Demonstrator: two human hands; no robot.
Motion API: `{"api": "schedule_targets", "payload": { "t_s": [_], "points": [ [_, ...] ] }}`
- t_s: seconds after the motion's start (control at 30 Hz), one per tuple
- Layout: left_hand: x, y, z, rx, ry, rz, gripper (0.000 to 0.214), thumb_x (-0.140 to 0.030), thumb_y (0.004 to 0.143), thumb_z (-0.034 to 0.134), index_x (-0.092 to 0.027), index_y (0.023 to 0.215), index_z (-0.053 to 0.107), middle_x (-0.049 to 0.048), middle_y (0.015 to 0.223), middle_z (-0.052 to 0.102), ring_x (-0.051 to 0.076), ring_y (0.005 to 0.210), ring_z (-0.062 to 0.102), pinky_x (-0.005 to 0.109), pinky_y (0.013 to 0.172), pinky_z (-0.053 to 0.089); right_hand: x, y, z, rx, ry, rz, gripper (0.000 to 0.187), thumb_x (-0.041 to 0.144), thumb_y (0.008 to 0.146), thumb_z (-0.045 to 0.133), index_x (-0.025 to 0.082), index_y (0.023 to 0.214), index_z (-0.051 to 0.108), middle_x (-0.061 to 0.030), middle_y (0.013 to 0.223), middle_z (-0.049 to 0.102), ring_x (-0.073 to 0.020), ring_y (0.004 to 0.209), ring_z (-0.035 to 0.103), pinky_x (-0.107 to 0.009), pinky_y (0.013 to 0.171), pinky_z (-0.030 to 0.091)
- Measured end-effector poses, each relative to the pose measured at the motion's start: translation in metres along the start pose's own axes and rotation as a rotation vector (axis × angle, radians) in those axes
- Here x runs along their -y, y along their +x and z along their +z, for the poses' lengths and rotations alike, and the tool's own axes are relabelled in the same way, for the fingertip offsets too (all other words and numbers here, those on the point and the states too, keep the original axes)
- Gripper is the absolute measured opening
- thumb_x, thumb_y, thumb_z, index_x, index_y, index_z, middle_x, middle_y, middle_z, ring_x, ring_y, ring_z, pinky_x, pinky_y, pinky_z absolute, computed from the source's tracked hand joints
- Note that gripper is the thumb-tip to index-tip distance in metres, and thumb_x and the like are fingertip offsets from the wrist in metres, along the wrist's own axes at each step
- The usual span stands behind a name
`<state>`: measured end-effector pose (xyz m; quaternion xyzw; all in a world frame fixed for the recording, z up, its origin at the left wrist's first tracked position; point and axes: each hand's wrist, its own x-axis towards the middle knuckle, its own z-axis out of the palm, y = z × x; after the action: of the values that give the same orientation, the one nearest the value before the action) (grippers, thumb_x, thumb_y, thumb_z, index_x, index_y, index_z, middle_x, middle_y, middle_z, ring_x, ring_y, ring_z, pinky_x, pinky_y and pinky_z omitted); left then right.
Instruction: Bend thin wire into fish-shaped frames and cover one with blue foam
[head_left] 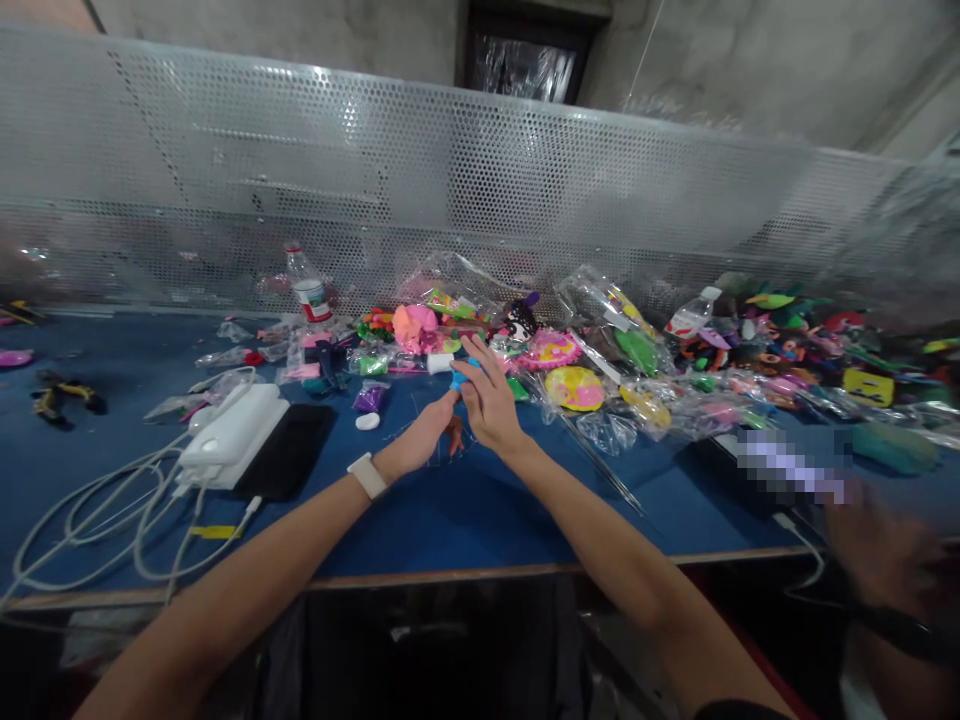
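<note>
Both my hands meet over the middle of the blue table (465, 510). My right hand (489, 398) pinches a small blue piece (459, 378) between thumb and fingers, its other fingers raised. My left hand (424, 435), with a white band on the wrist, reaches up to the same blue piece with closed fingertips. A small orange bit (454, 436) hangs or lies just under the hands. Right behind them lie a pink toy (415, 326) and several small toys in clear bags.
White power banks (234, 432) on a black pad with looped white cables (112, 520) lie at the left. A plastic bottle (306, 283) stands by the perforated metal screen (480, 190). Bagged colourful toys (780, 370) pile at the right. Another person's blurred hand (885, 550) is at the lower right.
</note>
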<state>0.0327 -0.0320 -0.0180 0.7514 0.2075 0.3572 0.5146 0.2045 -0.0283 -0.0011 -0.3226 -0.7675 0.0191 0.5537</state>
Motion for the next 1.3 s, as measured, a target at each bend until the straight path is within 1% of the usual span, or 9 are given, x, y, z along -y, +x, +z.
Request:
{"api": "schedule_targets", "payload": {
  "t_s": [0.2, 0.4, 0.5, 0.6, 0.7, 0.8, 0.93, 1.17, 1.3],
  "points": [
    [-0.003, 0.0, -0.016, -0.065, 0.496, -0.004, 0.087, -0.08, 0.107, 0.017, -0.014, 0.14, 0.061, 0.0084, 0.087, 0.071, 0.021, 0.065, 0.063, 0.036, 0.068, 0.051, -0.003, 0.003, 0.0, 0.023, 0.161, 0.134, 0.037, 0.049, 0.115, 0.047, 0.034, 0.135, 0.074, -0.005, 0.148, 0.072, -0.027, 0.153, 0.053, -0.056, 0.13, 0.04],
    [-0.013, 0.0, -0.035, -0.102, 1.068, -0.005, 0.065, -0.058, 0.116, 0.021, -0.018, 0.149, 0.06, 0.0169, 0.137, 0.068, 0.027, 0.096, 0.075, 0.034, 0.075, 0.053, 0.001, 0.003, -0.022, -0.351, 0.203, 0.276, 0.048, 0.051, 0.116, 0.044, 0.035, 0.16, 0.055, -0.0089, 0.153, 0.068, -0.0272, 0.148, 0.058, -0.057, 0.13, 0.039],
    [-0.017, 0.0, -0.031, -0.025, 1.24, 0.028, 0.062, -0.058, 0.115, 0.028, -0.016, 0.142, 0.063, 0.0191, 0.142, 0.067, 0.032, 0.107, 0.074, 0.036, 0.076, 0.055, 0.004, 0.001, -0.026, -0.2, 0.141, 0.148, 0.044, 0.046, 0.116, 0.046, 0.039, 0.157, 0.058, -0.0051, 0.157, 0.065, -0.0279, 0.156, 0.049, -0.06, 0.133, 0.036],
    [-0.022, -0.001, -0.019, 0.008, 1.312, 0.055, 0.056, -0.056, 0.113, 0.037, -0.012, 0.129, 0.069, 0.0198, 0.125, 0.072, 0.034, 0.107, 0.073, 0.039, 0.079, 0.058, 0.004, -0.001, -0.019, 0.057, 0.048, 0.016, 0.042, 0.041, 0.116, 0.044, 0.039, 0.154, 0.063, -0.0018, 0.158, 0.064, -0.0278, 0.164, 0.038, -0.064, 0.137, 0.024],
    [-0.027, -0.002, -0.01, -0.024, 1.323, 0.05, 0.047, -0.05, 0.109, 0.047, -0.011, 0.126, 0.069, 0.0186, 0.114, 0.072, 0.035, 0.105, 0.073, 0.042, 0.079, 0.06, 0.002, 0.0, -0.01, 0.173, 0.001, -0.012, 0.044, 0.039, 0.116, 0.04, 0.036, 0.153, 0.064, -0.002, 0.159, 0.063, -0.0263, 0.166, 0.035, -0.063, 0.139, 0.019],
    [-0.027, -0.003, -0.009, -0.035, 1.351, 0.053, 0.04, -0.044, 0.104, 0.055, -0.012, 0.124, 0.07, 0.0176, 0.111, 0.072, 0.036, 0.107, 0.072, 0.044, 0.081, 0.061, -0.001, 0.001, -0.006, 0.183, 0.016, -0.005, 0.043, 0.04, 0.116, 0.041, 0.035, 0.152, 0.066, -0.0017, 0.159, 0.063, -0.0256, 0.165, 0.036, -0.061, 0.139, 0.02],
    [-0.023, -0.001, -0.014, 0.018, 1.401, 0.083, 0.037, -0.04, 0.106, 0.054, -0.012, 0.122, 0.071, 0.0191, 0.119, 0.072, 0.037, 0.114, 0.069, 0.043, 0.082, 0.06, -0.004, 0.001, -0.009, 0.177, 0.13, 0.083, 0.041, 0.047, 0.116, 0.044, 0.034, 0.144, 0.071, -0.0032, 0.151, 0.07, -0.0273, 0.155, 0.052, -0.057, 0.134, 0.033],
    [-0.026, 0.0, -0.008, 0.108, 1.43, 0.105, 0.039, -0.04, 0.112, 0.048, -0.013, 0.128, 0.071, 0.0174, 0.128, 0.071, 0.034, 0.111, 0.068, 0.041, 0.079, 0.055, 0.002, 0.006, -0.032, -0.265, 0.22, 0.265, 0.037, 0.053, 0.114, 0.049, 0.033, 0.132, 0.076, -0.0066, 0.129, 0.079, -0.0278, 0.123, 0.072, -0.051, 0.115, 0.052],
    [-0.029, 0.0, -0.008, 0.14, 1.442, 0.14, 0.035, -0.037, 0.112, 0.049, -0.015, 0.123, 0.074, 0.017, 0.123, 0.072, 0.034, 0.116, 0.064, 0.041, 0.08, 0.052, 0.005, 0.004, -0.035, 0.077, 0.195, 0.125, 0.039, 0.057, 0.111, 0.052, 0.032, 0.115, 0.082, -0.0059, 0.12, 0.082, -0.0286, 0.117, 0.074, -0.05, 0.11, 0.056]
  ]
}}
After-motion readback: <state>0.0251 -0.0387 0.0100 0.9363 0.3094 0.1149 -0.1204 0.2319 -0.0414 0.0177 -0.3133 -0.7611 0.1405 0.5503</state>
